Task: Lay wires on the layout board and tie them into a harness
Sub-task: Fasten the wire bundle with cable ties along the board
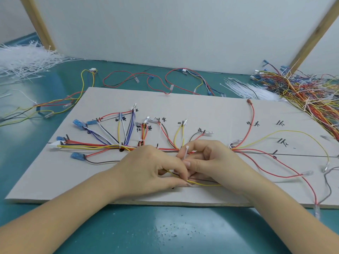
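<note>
Tying step on: right hand (207,162) pinches thin white plastic cable tie (185,153) over trunk wires, left hand (154,167) pinches thin yellow wire (203,184). Next, prob.: thread tail, cinch snug.

Over the layout board (229,114) our left hand (152,167) and right hand (211,160) meet, fingers curled, fingertips touching, forearms angled inward.

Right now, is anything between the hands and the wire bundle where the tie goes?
Nothing visible. Both hands, left hand and right hand, are already on the wire bundle mid-board, with the white cable tie pinched between them.
</note>
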A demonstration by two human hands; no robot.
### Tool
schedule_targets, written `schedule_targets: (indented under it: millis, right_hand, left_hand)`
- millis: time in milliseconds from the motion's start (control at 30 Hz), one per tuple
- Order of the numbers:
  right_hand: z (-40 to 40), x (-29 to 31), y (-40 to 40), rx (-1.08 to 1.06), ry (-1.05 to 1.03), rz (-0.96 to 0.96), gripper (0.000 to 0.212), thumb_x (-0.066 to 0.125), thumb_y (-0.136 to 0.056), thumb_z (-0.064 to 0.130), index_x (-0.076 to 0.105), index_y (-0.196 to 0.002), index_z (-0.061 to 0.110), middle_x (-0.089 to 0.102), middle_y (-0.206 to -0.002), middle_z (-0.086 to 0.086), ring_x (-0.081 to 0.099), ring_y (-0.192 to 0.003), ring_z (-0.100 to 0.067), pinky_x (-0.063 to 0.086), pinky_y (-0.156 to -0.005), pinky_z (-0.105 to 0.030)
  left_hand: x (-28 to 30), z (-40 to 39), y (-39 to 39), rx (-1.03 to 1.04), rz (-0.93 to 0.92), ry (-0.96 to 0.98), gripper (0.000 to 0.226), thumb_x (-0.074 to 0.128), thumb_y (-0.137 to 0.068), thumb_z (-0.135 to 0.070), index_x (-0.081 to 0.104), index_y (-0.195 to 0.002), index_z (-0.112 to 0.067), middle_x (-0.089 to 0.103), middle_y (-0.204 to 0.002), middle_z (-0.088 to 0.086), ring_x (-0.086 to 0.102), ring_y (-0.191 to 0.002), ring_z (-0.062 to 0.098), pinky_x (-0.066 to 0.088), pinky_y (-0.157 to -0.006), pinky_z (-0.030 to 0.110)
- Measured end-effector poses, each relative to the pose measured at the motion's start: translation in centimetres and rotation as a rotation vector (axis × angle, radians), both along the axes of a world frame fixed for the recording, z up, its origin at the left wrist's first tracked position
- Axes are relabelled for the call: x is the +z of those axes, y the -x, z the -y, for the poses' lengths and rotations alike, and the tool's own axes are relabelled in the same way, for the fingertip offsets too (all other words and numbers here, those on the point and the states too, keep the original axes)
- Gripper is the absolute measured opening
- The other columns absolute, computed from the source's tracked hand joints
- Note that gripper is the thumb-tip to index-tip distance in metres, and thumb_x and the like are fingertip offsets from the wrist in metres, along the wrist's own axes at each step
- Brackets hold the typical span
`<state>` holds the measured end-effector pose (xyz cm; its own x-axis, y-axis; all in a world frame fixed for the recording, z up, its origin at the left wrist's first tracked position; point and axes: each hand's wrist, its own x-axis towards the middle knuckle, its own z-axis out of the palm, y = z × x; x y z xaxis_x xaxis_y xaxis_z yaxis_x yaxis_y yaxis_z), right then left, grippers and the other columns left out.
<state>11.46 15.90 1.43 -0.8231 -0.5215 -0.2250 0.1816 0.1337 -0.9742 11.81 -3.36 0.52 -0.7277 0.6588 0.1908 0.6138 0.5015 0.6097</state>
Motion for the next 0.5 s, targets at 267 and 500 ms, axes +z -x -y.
schedule_targets:
  millis: [267,500]
  right_hand:
    - [0.36,0.00,-0.55,-0.045,-0.004,-0.117,0.028,0.054,-0.092,0.004,0.070,-0.077,0.020,0.070,-0.074,-0.001,0.066,-0.068,-0.013,0.053,-0.062,-0.021]
    - [0.36,-0.13,-0.52,-0.095,0.013,-0.102,0.023,0.050,-0.094,0.006,0.069,-0.083,0.013,0.065,-0.070,-0.003,0.066,-0.066,-0.017,0.054,-0.060,-0.023]
  left_hand:
    - [-0.70,-0.62,0.00,0.135,0.247,-0.308,0.015,0.053,-0.071,-0.043,0.059,-0.071,-0.029,0.038,-0.054,0.004,0.029,-0.047,0.009,0.024,-0.049,0.013]
    - [0.03,-0.92,0.36,0.162,0.334,-0.431,0.028,0.045,-0.084,-0.021,0.048,-0.058,-0.027,0.038,-0.053,-0.014,0.034,-0.052,-0.001,0.027,-0.052,0.011]
